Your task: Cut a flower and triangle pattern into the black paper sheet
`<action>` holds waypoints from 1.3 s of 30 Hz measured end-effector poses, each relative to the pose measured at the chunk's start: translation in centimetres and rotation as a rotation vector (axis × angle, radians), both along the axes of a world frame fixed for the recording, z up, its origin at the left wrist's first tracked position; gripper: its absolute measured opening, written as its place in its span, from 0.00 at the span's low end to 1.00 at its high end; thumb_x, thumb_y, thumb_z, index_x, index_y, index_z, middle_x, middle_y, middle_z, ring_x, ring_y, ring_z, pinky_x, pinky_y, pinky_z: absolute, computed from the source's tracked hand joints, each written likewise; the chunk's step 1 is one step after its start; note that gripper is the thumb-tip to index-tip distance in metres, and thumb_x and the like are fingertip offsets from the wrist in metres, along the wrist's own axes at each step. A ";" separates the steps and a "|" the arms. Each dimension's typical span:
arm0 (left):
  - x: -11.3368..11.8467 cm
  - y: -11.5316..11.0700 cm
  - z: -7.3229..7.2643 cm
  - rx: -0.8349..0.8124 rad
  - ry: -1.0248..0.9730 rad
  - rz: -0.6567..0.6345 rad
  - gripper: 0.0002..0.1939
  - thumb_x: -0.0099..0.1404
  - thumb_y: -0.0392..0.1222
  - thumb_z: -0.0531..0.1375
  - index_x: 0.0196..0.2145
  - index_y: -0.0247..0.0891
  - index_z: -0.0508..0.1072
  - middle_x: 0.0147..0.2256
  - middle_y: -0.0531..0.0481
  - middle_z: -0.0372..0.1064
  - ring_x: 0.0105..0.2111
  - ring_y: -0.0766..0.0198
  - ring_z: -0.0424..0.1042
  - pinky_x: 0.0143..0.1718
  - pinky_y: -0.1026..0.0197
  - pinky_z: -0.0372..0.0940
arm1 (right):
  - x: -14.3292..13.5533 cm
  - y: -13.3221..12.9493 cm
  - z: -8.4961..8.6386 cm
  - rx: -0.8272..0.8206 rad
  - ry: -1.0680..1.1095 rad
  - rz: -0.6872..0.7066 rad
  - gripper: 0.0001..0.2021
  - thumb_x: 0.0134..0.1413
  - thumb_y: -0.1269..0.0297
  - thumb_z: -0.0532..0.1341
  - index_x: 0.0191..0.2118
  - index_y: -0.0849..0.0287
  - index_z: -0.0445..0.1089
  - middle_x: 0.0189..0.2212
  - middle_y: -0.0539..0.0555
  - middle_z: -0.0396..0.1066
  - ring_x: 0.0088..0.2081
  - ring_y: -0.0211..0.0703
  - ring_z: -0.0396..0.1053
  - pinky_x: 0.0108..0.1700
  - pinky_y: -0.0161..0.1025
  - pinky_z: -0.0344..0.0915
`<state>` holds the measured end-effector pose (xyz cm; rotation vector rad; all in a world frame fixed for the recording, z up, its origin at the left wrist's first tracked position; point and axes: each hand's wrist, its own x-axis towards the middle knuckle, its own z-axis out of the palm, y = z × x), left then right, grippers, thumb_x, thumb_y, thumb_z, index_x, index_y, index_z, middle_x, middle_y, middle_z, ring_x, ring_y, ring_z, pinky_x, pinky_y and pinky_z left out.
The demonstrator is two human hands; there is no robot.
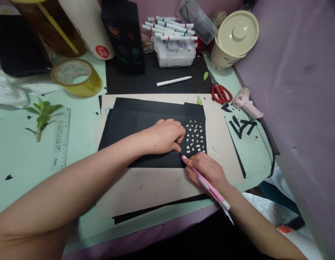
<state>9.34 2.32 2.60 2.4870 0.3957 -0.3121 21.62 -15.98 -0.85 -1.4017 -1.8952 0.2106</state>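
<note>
A folded sheet of black paper [151, 119] lies on a pale board. Many small triangular and four-sided holes are cut into its right end, with the light board showing through. My left hand [166, 136] rests on this paper with its fingers curled, pressing it down just left of the holes. In my right hand [206, 168] is a pink craft knife [210, 187], gripped like a pen. Its tip is at the paper by my left thumb, close to the lower left of the holes. The blade itself is small and partly hard to see.
Around the pale board [156, 191] lie red-handled scissors [221, 93], a glue gun [247, 103], black paper strips [241, 126], a white pen [174, 81], a clear ruler [61, 139], a leafy sprig [43, 117] and a tape roll [76, 77]. Markers [172, 27] and a lidded pot [234, 39] stand behind.
</note>
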 end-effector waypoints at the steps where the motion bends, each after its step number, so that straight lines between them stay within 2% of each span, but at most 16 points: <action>1: 0.0 0.0 -0.1 0.000 -0.002 -0.001 0.12 0.62 0.44 0.68 0.31 0.38 0.68 0.37 0.52 0.67 0.42 0.58 0.63 0.38 0.60 0.51 | 0.0 0.1 0.1 -0.003 0.001 -0.001 0.11 0.58 0.80 0.61 0.43 0.59 0.67 0.29 0.52 0.73 0.29 0.38 0.70 0.33 0.37 0.68; 11: 0.0 0.0 -0.1 -0.004 -0.013 -0.016 0.11 0.62 0.44 0.66 0.31 0.38 0.68 0.37 0.51 0.67 0.41 0.58 0.64 0.38 0.60 0.51 | -0.2 0.1 0.6 0.007 0.002 -0.028 0.09 0.59 0.78 0.60 0.39 0.56 0.67 0.27 0.50 0.73 0.27 0.38 0.71 0.31 0.37 0.69; 16: 0.0 0.0 -0.1 0.000 -0.024 -0.020 0.10 0.62 0.44 0.65 0.31 0.39 0.69 0.37 0.51 0.67 0.42 0.57 0.64 0.37 0.60 0.52 | -0.1 0.2 0.4 -0.009 0.003 -0.007 0.10 0.59 0.79 0.60 0.43 0.57 0.68 0.30 0.52 0.75 0.30 0.39 0.72 0.33 0.38 0.70; 19: 0.0 0.4 -0.2 -0.026 -0.030 -0.017 0.09 0.67 0.45 0.59 0.31 0.39 0.69 0.37 0.50 0.67 0.42 0.57 0.64 0.39 0.59 0.54 | 0.1 0.0 0.6 -0.034 0.052 -0.013 0.11 0.60 0.78 0.60 0.46 0.57 0.69 0.34 0.54 0.76 0.33 0.41 0.74 0.36 0.40 0.72; 23: -0.2 1.4 0.0 -0.169 -0.074 -0.056 0.10 0.70 0.42 0.52 0.32 0.38 0.70 0.37 0.50 0.68 0.40 0.62 0.66 0.41 0.62 0.58 | 0.2 -0.6 0.9 -0.032 0.174 -0.090 0.14 0.60 0.76 0.59 0.49 0.56 0.70 0.37 0.56 0.76 0.37 0.43 0.74 0.39 0.41 0.73; 26: -0.5 2.1 0.4 -0.256 -0.089 -0.043 0.09 0.69 0.41 0.51 0.36 0.38 0.70 0.37 0.52 0.69 0.36 0.65 0.67 0.38 0.66 0.59 | 0.1 -1.2 0.6 -0.053 0.242 -0.210 0.14 0.62 0.75 0.58 0.50 0.54 0.71 0.32 0.52 0.75 0.31 0.39 0.74 0.34 0.37 0.72; 28: -0.7 2.4 0.6 -0.273 -0.090 -0.029 0.09 0.69 0.41 0.51 0.38 0.39 0.71 0.37 0.54 0.71 0.35 0.66 0.67 0.38 0.67 0.59 | 0.1 -1.3 0.4 -0.062 0.246 -0.237 0.16 0.65 0.74 0.56 0.54 0.51 0.69 0.29 0.48 0.74 0.28 0.37 0.74 0.32 0.35 0.72; 31: -0.8 2.4 0.7 -0.273 -0.093 -0.017 0.10 0.68 0.41 0.52 0.40 0.39 0.71 0.38 0.54 0.72 0.36 0.66 0.68 0.38 0.67 0.59 | 0.1 -0.8 0.5 -0.104 0.131 -0.168 0.16 0.67 0.70 0.55 0.57 0.49 0.67 0.38 0.51 0.78 0.37 0.42 0.77 0.40 0.41 0.74; 33: -0.8 2.4 0.8 -0.273 -0.095 -0.002 0.10 0.67 0.41 0.51 0.40 0.39 0.71 0.38 0.53 0.72 0.37 0.66 0.69 0.39 0.67 0.60 | 0.2 -0.1 0.9 -0.139 0.007 -0.108 0.15 0.67 0.68 0.56 0.58 0.51 0.66 0.48 0.55 0.76 0.49 0.48 0.74 0.47 0.47 0.73; 35: -0.7 2.3 0.7 -0.275 -0.098 0.013 0.11 0.67 0.41 0.51 0.41 0.38 0.71 0.39 0.53 0.72 0.37 0.66 0.69 0.39 0.67 0.60 | 0.2 0.4 1.3 -0.143 -0.102 -0.033 0.14 0.67 0.65 0.57 0.57 0.54 0.66 0.51 0.58 0.75 0.54 0.52 0.71 0.51 0.52 0.71; 37: -0.8 2.4 0.7 -0.278 -0.104 0.018 0.11 0.66 0.41 0.52 0.41 0.38 0.71 0.38 0.52 0.73 0.37 0.66 0.69 0.39 0.67 0.61 | 0.1 0.6 1.5 -0.094 -0.131 -0.009 0.11 0.66 0.64 0.59 0.53 0.55 0.69 0.46 0.58 0.77 0.49 0.52 0.73 0.48 0.51 0.71; 39: -0.8 2.4 0.8 -0.286 -0.111 0.019 0.10 0.66 0.41 0.52 0.41 0.39 0.71 0.38 0.53 0.73 0.37 0.66 0.70 0.39 0.67 0.61 | 0.0 0.5 1.6 -0.015 -0.072 -0.091 0.08 0.65 0.66 0.60 0.48 0.55 0.71 0.36 0.55 0.78 0.39 0.47 0.74 0.44 0.47 0.71</action>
